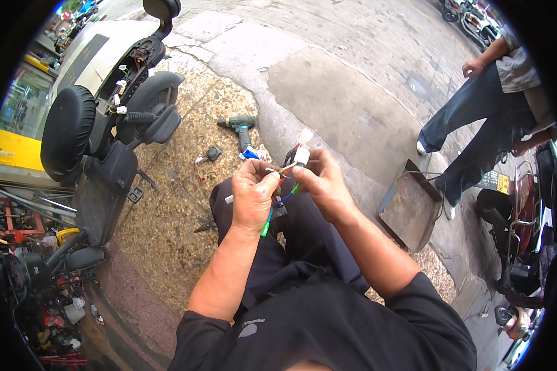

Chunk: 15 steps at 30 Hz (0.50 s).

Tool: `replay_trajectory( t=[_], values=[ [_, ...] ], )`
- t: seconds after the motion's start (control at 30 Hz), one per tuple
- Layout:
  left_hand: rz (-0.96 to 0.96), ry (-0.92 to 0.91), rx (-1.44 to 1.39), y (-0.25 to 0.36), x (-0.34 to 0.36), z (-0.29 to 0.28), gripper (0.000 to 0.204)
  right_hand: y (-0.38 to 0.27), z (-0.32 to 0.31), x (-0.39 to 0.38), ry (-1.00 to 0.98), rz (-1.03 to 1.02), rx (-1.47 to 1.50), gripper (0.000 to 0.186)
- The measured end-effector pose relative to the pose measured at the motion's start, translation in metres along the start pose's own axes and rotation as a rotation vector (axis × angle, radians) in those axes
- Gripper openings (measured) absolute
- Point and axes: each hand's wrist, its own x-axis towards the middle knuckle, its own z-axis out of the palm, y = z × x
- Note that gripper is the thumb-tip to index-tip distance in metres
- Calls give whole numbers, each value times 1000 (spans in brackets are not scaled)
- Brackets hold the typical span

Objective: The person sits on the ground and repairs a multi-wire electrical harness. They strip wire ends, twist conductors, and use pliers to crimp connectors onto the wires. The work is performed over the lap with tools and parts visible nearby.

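Note:
Above my knees, my left hand [254, 193] is closed, pinching thin wire ends between thumb and fingers. My right hand [325, 188] is closed as well, gripping the wires just below a white plastic connector [301, 155]. The two hands are close together, with red and pale wires running between them. A blue wire [284, 200] hangs beneath, with a green sleeve [296, 188] on it near my right thumb. Another green sleeve [265, 229] dangles under my left hand. Part of the wire bundle is hidden by the fingers.
A cordless drill [244, 128] and a small black round part [213, 153] lie on the ground ahead. At left stands a partly stripped electric scooter [99, 179]. A metal dustpan [410, 207] sits at right, near a standing person [483, 117]. Tools and parts crowd the lower left.

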Motion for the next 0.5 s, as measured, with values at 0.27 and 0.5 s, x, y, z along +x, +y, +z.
replay_trajectory(
  t=[0.27, 0.5],
  values=[
    [89, 60, 20, -4, -2, 10, 10, -13, 3, -16, 111, -826, -911, 17],
    [120, 46, 22, -4, -5, 11, 10, -3, 13, -11, 122, -788, -879, 13]
  ],
)
